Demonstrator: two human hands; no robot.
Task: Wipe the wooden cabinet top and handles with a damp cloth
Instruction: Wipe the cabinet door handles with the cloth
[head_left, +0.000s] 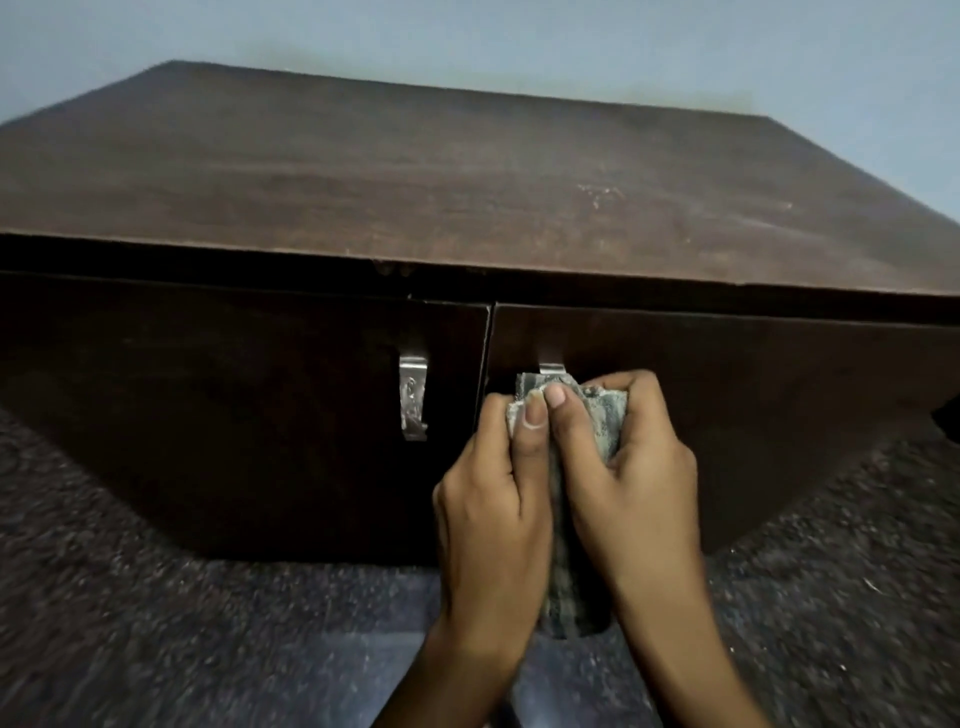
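Against the pale wall (519, 41) stands the dark wooden cabinet (467, 171), its two doors meeting near the middle. Before the right door (753, 405), the left hand (488, 499) and right hand (641, 467) both curl round a grey-green cloth (605, 415), thumbs pressed on its top, the rest hanging between the palms. It covers the right handle (551, 368) save its upper tip; the left handle (413, 397) stands uncovered beside.

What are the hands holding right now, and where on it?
Both hold the cloth. The left hand and right hand grip its bunched upper end, at the right handle; its tail hangs down.
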